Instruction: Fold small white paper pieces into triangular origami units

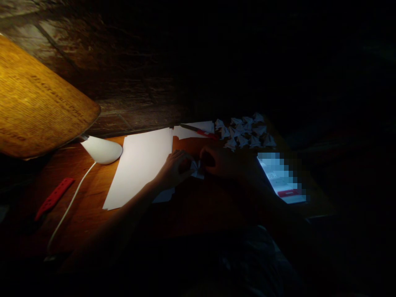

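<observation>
Between my two hands is a small piece of folded white paper (pixel 197 170) with pointed creases. My left hand (pixel 175 168) pinches it from the left, thumb and fingertips closed on its edge. On the other side my right hand (pixel 218 161) is curled with its fingertips at the paper's right edge; deep shadow hides most of its fingers. Beyond the right hand lie several similar folded paper shapes (pixel 243 131) in a cluster. Under my left forearm spreads a stack of white paper sheets (pixel 139 161).
Dark-bladed scissors with red handles (pixel 206 133) rest on smaller paper pieces (pixel 182 131) at the back. A lit phone (pixel 283 181) lies right. Left are a lamp with a white base (pixel 103 150), its brown shade (pixel 43 99), a white cord (pixel 72 200) and a red power strip (pixel 55 197).
</observation>
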The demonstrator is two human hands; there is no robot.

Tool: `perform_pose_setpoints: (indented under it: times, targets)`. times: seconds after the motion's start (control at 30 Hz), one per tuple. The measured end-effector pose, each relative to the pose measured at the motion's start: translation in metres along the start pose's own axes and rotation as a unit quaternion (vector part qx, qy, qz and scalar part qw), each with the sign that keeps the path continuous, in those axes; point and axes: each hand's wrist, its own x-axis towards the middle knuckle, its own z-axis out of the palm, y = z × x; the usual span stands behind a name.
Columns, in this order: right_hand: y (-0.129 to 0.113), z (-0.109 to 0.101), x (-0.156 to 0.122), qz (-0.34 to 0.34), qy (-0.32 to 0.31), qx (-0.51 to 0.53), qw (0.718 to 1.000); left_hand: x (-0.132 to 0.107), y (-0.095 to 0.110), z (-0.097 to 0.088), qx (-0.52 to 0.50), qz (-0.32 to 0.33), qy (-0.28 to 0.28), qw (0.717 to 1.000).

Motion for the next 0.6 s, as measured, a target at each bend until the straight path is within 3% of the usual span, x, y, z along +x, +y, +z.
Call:
perform_pose_setpoints:
  times: [0.13,0.3,0.6]
  targets:
    - [-0.0032,-0.0033,-0.0012,0.015,-0.011,0.082,0.996,-0.0007,0.0012,0.0009,-0.111,-0.051,0.045,0.991]
    - [-0.0072,-0.0077,-0.0009,0.032,-0.025,0.112,0.993,0.0005,0.0061,0.0021,-0.236,-0.056,0.072,0.967]
    - [-0.0031,-0.0022,0.0013,0.074,0.007,0.187,0.980,0.0014,0.0084,0.0009,-0.282,-0.076,0.081,0.953]
